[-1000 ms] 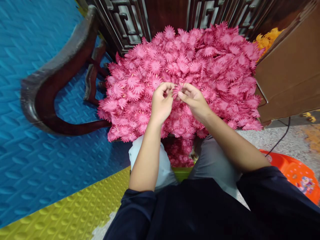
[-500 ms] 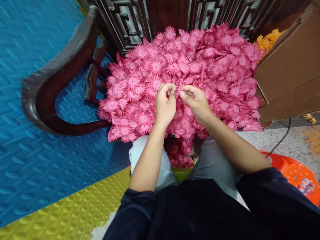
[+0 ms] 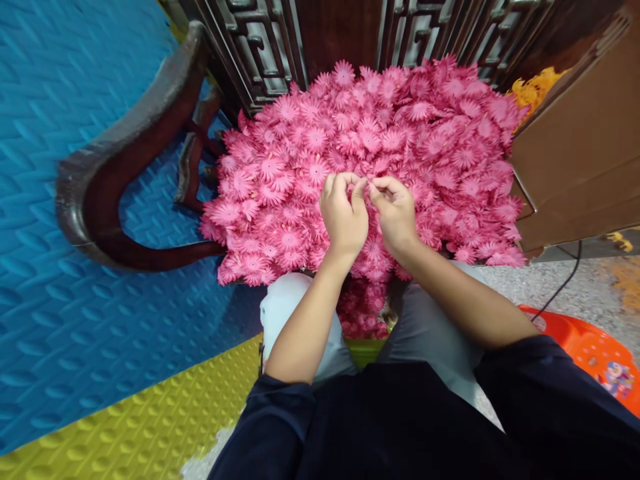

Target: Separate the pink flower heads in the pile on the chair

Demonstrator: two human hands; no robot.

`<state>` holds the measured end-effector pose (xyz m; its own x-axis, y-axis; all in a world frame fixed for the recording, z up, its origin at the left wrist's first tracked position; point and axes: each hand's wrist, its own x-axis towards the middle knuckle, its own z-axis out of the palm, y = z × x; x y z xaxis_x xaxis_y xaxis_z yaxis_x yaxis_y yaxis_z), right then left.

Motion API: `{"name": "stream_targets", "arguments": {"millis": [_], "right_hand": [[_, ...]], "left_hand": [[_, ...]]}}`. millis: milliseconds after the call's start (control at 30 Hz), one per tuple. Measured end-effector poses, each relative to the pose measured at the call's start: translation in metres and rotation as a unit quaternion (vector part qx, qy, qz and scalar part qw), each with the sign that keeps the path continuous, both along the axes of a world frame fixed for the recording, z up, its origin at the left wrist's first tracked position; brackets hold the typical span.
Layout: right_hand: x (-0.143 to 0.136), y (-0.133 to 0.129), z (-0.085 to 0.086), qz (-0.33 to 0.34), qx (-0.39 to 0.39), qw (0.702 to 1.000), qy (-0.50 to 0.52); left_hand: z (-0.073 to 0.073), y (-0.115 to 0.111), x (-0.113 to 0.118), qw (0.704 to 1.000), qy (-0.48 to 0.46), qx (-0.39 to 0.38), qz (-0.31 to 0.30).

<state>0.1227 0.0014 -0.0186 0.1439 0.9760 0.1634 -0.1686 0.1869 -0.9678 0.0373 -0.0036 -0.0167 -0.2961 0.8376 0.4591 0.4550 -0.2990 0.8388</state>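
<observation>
My left hand [image 3: 345, 210] and my right hand [image 3: 397, 210] meet fingertip to fingertip above a heap of pink artificial flowers [image 3: 290, 193]. Each has thumb and forefinger closed in a pinch. A small pink flower piece is between them, mostly hidden by the fingers and hard to tell from the pink behind. The heap's flowers are flat, with many thin petals, and some show a small dark dot at the centre. More pink flowers [image 3: 365, 310] lie lower down between my knees, in a yellow-green container [image 3: 366, 353] whose edge shows.
A curved dark wooden armrest [image 3: 90, 200] stands at the left, over blue matting [image 3: 35, 287] and yellow matting [image 3: 165, 400]. Carved wood latticework [image 3: 265, 53] rises behind the heap. At right are a cardboard box [image 3: 580, 147], orange flowers [image 3: 535, 90], a black cable [image 3: 560, 283] and an orange-red plastic object [image 3: 585, 347].
Both hands have shifted slightly right and stay together. The left hand has turned, and the pink flower piece, plainer between the fingertips before, is now mostly covered. The whole view has shifted a little.
</observation>
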Motion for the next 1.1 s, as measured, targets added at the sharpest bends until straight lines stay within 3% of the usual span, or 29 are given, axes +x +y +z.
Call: {"name": "stream_targets", "arguments": {"millis": [133, 267, 433, 600, 700, 933, 1100], "right_hand": [[-0.004, -0.002, -0.002, 0.070, -0.078, 0.986, 0.131], [-0.004, -0.008, 0.003, 0.085, -0.114, 0.974, 0.178], [0.003, -0.003, 0.010, 0.176, -0.161, 0.947, 0.215], [0.011, 0.012, 0.008, 0.214, -0.245, 0.917, 0.233], [0.013, 0.016, 0.006, 0.202, -0.242, 0.923, 0.220], [0.013, 0.020, -0.004, 0.191, -0.206, 0.950, 0.136], [0.014, 0.024, -0.005, 0.120, -0.074, 0.989, 0.037]], "left_hand": [[0.001, -0.005, 0.003, 0.996, 0.066, 0.044, 0.031], [-0.001, -0.008, 0.004, 0.991, 0.093, 0.084, 0.040], [0.004, -0.008, -0.002, 0.990, 0.091, 0.097, 0.046], [0.011, 0.001, -0.016, 0.999, 0.028, 0.035, -0.031], [0.011, 0.006, -0.023, 0.996, -0.009, -0.006, -0.091], [0.010, 0.006, -0.028, 0.993, -0.003, -0.040, -0.108], [0.006, 0.005, -0.024, 0.997, 0.044, -0.006, -0.062]]}}
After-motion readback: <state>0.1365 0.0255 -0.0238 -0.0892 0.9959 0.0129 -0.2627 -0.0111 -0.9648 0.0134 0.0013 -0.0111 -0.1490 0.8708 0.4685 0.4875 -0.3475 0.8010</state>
